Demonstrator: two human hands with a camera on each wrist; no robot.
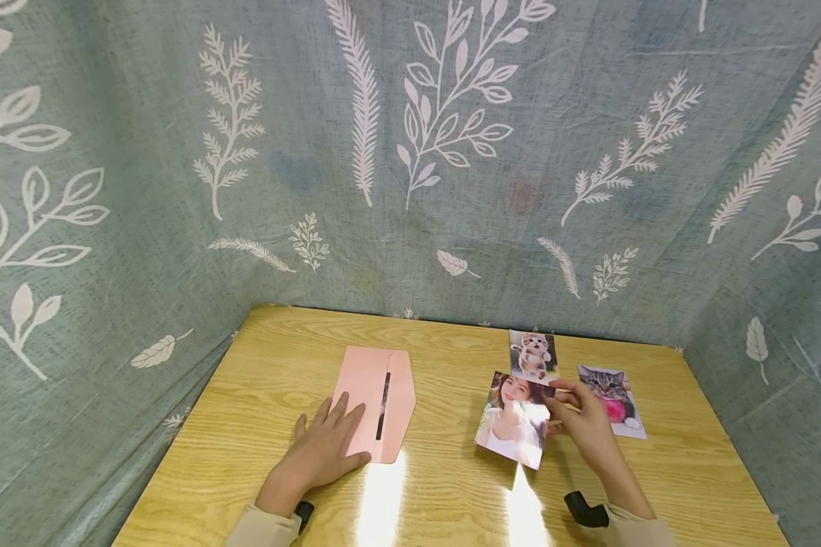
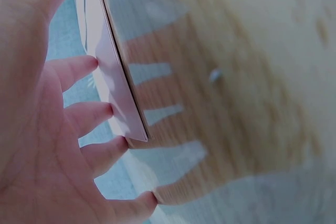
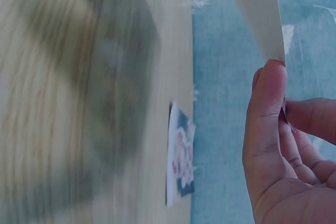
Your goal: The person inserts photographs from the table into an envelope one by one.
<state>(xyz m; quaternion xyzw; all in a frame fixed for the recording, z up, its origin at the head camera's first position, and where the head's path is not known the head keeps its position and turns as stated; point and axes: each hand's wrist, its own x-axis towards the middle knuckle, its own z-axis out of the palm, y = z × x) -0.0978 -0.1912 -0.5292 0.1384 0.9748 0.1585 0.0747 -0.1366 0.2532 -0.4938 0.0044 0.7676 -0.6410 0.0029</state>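
A pink envelope (image 1: 366, 380) lies on the left of the table with its flap toward the right. A dark strip of a photo shows in its opening. My left hand (image 1: 324, 448) rests on the envelope's lower left part with its fingers spread; in the left wrist view, fingertips (image 2: 105, 109) press on the envelope (image 2: 107, 66). My right hand (image 1: 581, 422) pinches the right edge of a portrait photo (image 1: 513, 425) between thumb and fingers. That photo is raised off the table, and the right wrist view has its pale back (image 3: 257, 9) toward the camera.
A kitten photo (image 1: 534, 353) lies behind the portrait photo, partly overlapped by it in the head view. To the right is a photo of a tabby cat with a pink ball (image 1: 612, 399), partly behind my right hand. A leaf-patterned curtain (image 1: 451, 190) encloses the wooden table (image 1: 451, 357).
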